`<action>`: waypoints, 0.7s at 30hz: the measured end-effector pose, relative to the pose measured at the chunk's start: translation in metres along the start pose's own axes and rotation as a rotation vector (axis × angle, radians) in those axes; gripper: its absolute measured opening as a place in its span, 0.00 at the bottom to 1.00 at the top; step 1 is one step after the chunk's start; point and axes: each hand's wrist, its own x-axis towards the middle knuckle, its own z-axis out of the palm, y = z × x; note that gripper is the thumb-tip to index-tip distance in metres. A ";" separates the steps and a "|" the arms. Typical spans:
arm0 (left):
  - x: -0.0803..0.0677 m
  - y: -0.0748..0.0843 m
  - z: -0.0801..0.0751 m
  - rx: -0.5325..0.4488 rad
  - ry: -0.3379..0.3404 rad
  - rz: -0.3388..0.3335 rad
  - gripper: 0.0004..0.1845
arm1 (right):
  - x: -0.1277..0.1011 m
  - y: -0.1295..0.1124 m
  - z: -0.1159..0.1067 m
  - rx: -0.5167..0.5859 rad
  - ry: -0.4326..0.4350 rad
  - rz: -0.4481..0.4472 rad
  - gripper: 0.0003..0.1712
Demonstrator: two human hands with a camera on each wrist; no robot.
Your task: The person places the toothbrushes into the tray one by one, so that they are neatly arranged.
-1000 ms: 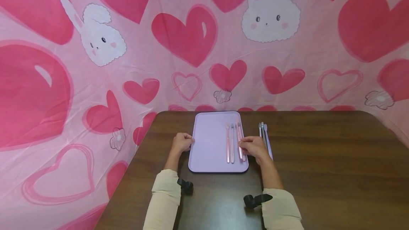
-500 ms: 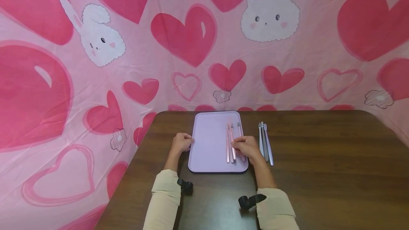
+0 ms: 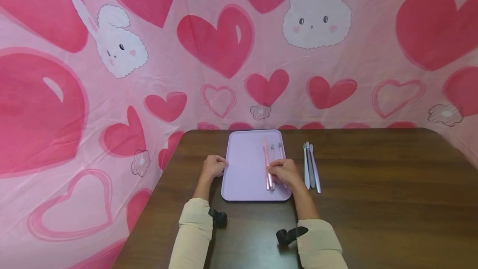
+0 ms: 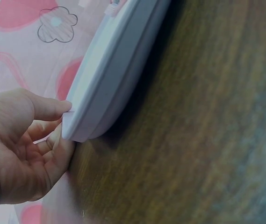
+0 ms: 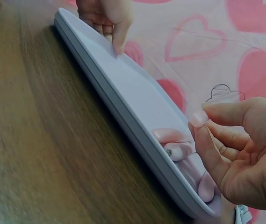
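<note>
A: Head view. Our left hand (image 3: 213, 167) curls on the left rim of the lilac tray (image 3: 242, 177), steadying it near the tabletop's front edge. Our right hand (image 3: 285, 172) pinches a pink toothbrush (image 3: 267, 159) over the tray's right half; more pink toothbrushes (image 3: 276, 152) lie beside it. Three grey toothbrushes (image 3: 310, 165) lie on the wood just off the tray's right rim.

B: Left wrist view: thumb on top of the rim (image 4: 104, 84), fingers curled beneath.

A: Right wrist view: thumb and forefinger (image 5: 207, 140) closed together; handle ends (image 5: 177, 147) below on the tray. We cannot tell the pinch's contents here.

B: We judge we are arranging pink brushes. Next: lay it parallel, then release.
</note>
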 end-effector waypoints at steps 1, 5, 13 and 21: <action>0.000 0.000 0.000 0.002 0.001 0.001 0.11 | 0.000 0.000 0.001 0.003 -0.003 0.000 0.16; 0.000 -0.001 0.001 0.009 0.002 0.002 0.11 | 0.001 0.001 0.006 0.028 -0.012 -0.016 0.17; 0.001 -0.001 0.001 -0.015 0.000 0.001 0.11 | 0.003 -0.002 0.010 0.017 0.008 -0.016 0.17; 0.002 -0.002 0.002 -0.029 0.003 -0.002 0.11 | 0.005 -0.006 0.012 -0.056 0.055 -0.034 0.18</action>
